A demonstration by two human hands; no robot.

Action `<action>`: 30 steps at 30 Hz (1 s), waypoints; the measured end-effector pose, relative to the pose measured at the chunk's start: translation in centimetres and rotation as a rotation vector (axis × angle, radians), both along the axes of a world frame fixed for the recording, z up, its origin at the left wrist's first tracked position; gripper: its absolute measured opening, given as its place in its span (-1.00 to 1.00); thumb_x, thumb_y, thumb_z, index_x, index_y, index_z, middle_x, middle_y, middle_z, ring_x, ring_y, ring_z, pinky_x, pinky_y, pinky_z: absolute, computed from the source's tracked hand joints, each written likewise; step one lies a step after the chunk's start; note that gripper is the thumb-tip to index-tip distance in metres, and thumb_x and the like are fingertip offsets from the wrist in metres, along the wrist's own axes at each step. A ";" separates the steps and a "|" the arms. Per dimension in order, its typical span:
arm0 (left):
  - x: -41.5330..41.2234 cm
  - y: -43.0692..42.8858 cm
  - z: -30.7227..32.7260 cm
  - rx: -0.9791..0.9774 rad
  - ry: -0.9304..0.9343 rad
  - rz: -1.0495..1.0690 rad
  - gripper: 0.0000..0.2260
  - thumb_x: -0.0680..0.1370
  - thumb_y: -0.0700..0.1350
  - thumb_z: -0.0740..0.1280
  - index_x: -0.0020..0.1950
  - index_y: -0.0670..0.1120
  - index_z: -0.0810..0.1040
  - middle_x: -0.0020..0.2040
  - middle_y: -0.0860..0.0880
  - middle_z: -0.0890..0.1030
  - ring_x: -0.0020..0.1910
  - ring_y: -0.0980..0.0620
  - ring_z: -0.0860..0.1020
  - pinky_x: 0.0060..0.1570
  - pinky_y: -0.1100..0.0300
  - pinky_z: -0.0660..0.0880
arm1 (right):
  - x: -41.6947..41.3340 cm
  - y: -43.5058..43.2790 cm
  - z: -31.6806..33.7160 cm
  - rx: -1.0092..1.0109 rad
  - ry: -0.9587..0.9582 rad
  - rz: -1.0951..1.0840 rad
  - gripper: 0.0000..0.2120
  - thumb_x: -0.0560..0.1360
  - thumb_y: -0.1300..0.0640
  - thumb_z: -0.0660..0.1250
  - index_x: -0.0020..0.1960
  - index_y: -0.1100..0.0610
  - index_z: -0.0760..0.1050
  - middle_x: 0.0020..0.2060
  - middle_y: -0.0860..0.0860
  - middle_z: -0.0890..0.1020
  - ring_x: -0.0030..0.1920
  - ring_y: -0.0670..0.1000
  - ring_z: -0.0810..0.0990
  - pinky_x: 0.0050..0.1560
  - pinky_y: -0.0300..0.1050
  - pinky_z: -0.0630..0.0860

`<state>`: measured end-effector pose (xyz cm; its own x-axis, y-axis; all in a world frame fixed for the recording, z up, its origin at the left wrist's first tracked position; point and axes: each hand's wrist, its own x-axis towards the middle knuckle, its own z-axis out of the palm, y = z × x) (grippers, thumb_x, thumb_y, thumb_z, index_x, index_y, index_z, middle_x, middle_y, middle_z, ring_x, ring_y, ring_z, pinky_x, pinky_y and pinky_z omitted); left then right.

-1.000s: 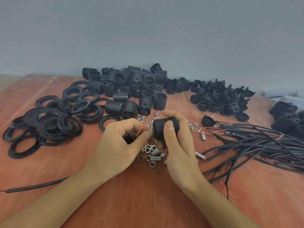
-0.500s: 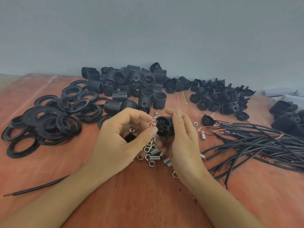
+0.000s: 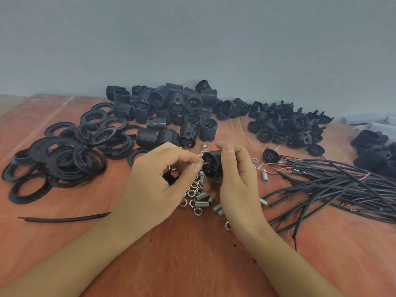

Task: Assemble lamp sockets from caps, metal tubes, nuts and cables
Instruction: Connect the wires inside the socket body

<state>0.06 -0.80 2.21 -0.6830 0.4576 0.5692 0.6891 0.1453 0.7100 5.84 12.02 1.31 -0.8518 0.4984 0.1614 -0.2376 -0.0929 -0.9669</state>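
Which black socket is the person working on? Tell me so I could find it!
Look at the middle of the red-brown table, above the heap of shiny nuts. The right hand holds one black socket up. Only this socket has a red wire poking in, pinched by the left hand.

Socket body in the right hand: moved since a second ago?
Yes. The socket body has turned: its threaded side faced the camera, now its terminal end does. It sits slightly farther from the nuts.

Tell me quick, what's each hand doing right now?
Left hand: closed, pinching a thin red wire at the socket's end.
Right hand: closed around the black lamp socket, holding it up.
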 end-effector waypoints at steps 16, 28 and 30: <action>0.1 0.1 0.1 -0.034 -0.002 0.067 -0.95 0.49 -0.21 0.45 -0.12 -0.07 0.66 -0.29 0.11 0.59 -0.24 0.16 0.57 -0.24 0.45 0.42 | -0.1 -0.1 -0.8 0.229 0.017 -0.042 -0.75 0.60 -0.16 0.12 0.09 -0.04 0.44 -0.28 -0.08 0.48 -0.28 -0.04 0.44 -0.16 0.14 0.51; 0.1 0.2 0.0 -0.075 0.061 0.069 -0.97 0.49 -0.23 0.44 -0.12 -0.12 0.65 -0.29 0.07 0.57 -0.25 0.13 0.54 -0.24 0.44 0.40 | -0.3 -0.2 -1.2 0.300 0.042 -0.055 -0.82 0.55 -0.20 0.15 0.06 -0.16 0.42 -0.26 -0.19 0.50 -0.25 -0.08 0.48 -0.13 0.00 0.47; 0.0 0.2 -0.1 -0.079 0.062 0.070 -0.96 0.49 -0.25 0.44 -0.12 -0.12 0.64 -0.29 0.06 0.56 -0.26 0.15 0.52 -0.25 0.44 0.39 | -0.3 -0.2 -1.4 0.310 0.038 -0.048 -0.80 0.53 -0.23 0.15 0.06 -0.17 0.41 -0.26 -0.19 0.51 -0.25 -0.09 0.50 -0.14 -0.02 0.47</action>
<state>0.09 -0.60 2.07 -0.6790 0.4553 0.5759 0.7179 0.2479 0.6505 5.53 11.86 -0.05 -0.8189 0.4599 0.3433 -0.2710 0.2174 -0.9377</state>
